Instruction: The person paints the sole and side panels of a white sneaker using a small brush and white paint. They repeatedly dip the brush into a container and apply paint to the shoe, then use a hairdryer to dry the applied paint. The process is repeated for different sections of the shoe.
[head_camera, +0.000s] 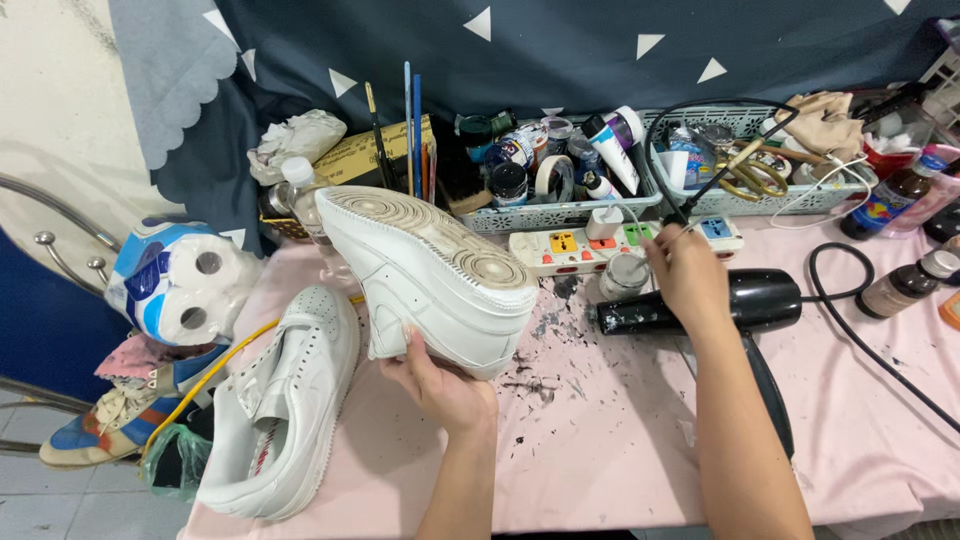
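My left hand (437, 378) grips a white sneaker (425, 270) from below, holding it above the table with its dirty tan sole turned up. A second white sneaker (280, 415) lies on the pink tablecloth at the left, opening up. My right hand (686, 272) reaches forward over a black hair dryer (700, 305) lying on the table, with its fingers closed on the black cord (700, 195) by the white power strip (625, 243). A small glass jar (622, 275) stands just left of that hand.
Grey baskets (570, 212) of paint pots, tape, tubes and scissors (750, 175) line the back. Brushes (410, 130) stand upright. Brown bottles (905, 282) sit at the right. Toilet rolls (180, 280) and a blue sneaker (120, 415) are off the left edge. Black flecks (545, 345) spot the cloth.
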